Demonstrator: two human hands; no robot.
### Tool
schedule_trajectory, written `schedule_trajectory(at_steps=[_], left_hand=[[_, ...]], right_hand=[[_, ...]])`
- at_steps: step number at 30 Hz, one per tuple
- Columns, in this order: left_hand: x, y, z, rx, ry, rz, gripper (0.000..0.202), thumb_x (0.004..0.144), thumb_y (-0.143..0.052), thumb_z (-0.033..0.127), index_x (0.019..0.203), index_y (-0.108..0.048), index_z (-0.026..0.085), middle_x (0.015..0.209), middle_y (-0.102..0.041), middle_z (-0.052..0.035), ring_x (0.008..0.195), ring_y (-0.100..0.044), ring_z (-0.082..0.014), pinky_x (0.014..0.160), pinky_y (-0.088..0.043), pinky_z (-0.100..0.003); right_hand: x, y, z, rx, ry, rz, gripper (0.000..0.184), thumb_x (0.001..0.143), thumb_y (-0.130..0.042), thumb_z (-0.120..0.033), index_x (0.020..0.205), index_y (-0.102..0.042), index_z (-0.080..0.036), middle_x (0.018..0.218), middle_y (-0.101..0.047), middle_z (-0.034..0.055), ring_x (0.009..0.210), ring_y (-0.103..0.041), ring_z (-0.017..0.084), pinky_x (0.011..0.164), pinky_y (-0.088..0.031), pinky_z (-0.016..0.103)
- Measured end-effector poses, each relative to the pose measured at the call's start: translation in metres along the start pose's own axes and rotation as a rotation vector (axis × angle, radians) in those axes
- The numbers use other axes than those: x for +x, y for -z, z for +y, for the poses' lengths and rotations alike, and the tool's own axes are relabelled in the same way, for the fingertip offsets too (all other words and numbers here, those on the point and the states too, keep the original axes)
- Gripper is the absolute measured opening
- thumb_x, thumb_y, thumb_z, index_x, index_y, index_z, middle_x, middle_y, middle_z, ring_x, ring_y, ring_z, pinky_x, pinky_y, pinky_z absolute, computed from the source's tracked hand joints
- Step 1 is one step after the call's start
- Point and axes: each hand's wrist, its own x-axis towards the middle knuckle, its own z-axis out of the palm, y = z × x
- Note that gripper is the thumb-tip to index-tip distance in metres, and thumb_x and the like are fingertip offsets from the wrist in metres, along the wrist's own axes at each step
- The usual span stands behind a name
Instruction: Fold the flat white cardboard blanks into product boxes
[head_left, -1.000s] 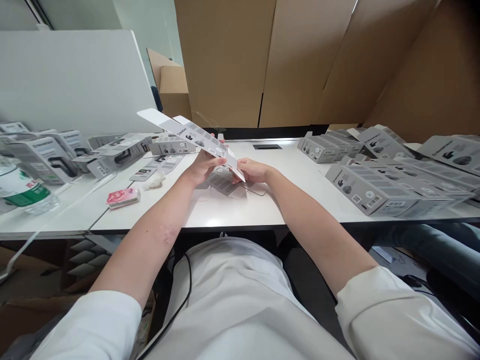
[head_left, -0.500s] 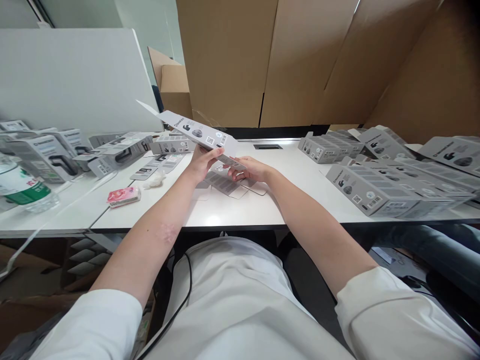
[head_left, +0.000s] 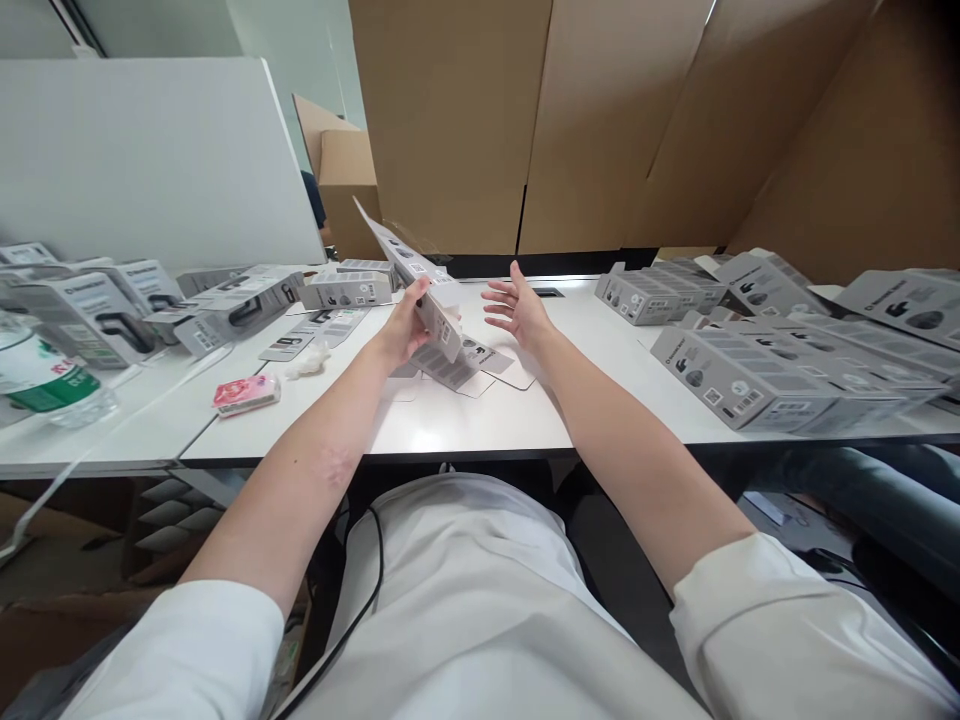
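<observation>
My left hand (head_left: pixel 407 325) grips a grey-white printed cardboard box (head_left: pixel 411 262), held tilted above the table with its long end pointing up and away. A flap sticks out at the box's far end. To the right of the box, my right hand (head_left: pixel 521 308) is raised with its fingers spread, apart from the box and holding nothing. Below the hands, several flat printed cartons (head_left: pixel 457 372) lie on the white table (head_left: pixel 600 400), partly hidden by the held box.
Folded boxes stand in rows on the right (head_left: pixel 742 385) and at the left (head_left: pixel 94 315). Near my left forearm lie a pink packet (head_left: pixel 246 394) and a crumpled white piece (head_left: pixel 307 362). A water bottle (head_left: pixel 52 375) is far left. Large cardboard panels (head_left: pixel 615 120) rise behind.
My right hand has let go of the box and opened, moving a little right and up. The box has turned in my left hand, its far end now more upright.
</observation>
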Motion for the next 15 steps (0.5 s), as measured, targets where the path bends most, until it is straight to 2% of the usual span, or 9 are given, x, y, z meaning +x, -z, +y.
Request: schedule_trajectory(at_steps=[4,8,11,13,15], left_hand=[[0.000,-0.001,-0.003,0.036,0.014,-0.049,0.085,0.080,-0.089,0.101,0.121,-0.083,0.027,0.122,-0.091,-0.0168,0.131,-0.087,-0.0467,0.111,-0.070,-0.060],[0.002,-0.003,-0.005,0.092,-0.014,0.047,0.076,0.074,-0.100,0.090,0.109,-0.082,0.026,0.105,-0.088,-0.0119,0.110,-0.087,-0.0383,0.099,-0.070,-0.051],[0.002,-0.004,-0.004,0.195,-0.020,0.125,0.073,0.065,-0.110,0.081,0.102,-0.082,0.024,0.096,-0.084,-0.0072,0.092,-0.080,-0.0288,0.087,-0.064,-0.043],[0.001,-0.004,-0.004,0.275,-0.033,0.111,0.071,0.062,-0.114,0.072,0.104,-0.085,0.024,0.100,-0.085,-0.0060,0.093,-0.078,-0.0271,0.089,-0.063,-0.042],[0.000,-0.005,-0.005,0.353,-0.046,0.068,0.070,0.061,-0.115,0.066,0.109,-0.088,0.024,0.108,-0.088,-0.0067,0.101,-0.080,-0.0297,0.096,-0.063,-0.044]], right_hand=[[0.000,-0.001,0.000,0.042,-0.050,-0.066,0.099,0.093,-0.075,-0.110,0.151,-0.082,-0.030,0.128,-0.088,0.0167,0.116,-0.082,0.037,0.107,-0.076,0.059],[-0.003,-0.004,0.001,0.044,-0.022,-0.085,0.098,0.094,-0.080,-0.105,0.158,-0.079,-0.031,0.141,-0.086,0.0170,0.131,-0.081,0.038,0.114,-0.075,0.057],[-0.008,-0.007,0.001,0.055,0.014,-0.136,0.096,0.096,-0.083,-0.101,0.162,-0.076,-0.033,0.148,-0.084,0.0153,0.142,-0.078,0.038,0.120,-0.073,0.056],[-0.011,-0.009,0.000,0.050,0.041,-0.191,0.092,0.094,-0.084,-0.101,0.159,-0.076,-0.036,0.146,-0.084,0.0127,0.146,-0.076,0.037,0.121,-0.071,0.055],[-0.014,-0.010,-0.002,0.033,0.060,-0.236,0.086,0.092,-0.086,-0.102,0.152,-0.077,-0.040,0.144,-0.085,0.0096,0.149,-0.074,0.036,0.122,-0.070,0.054]])
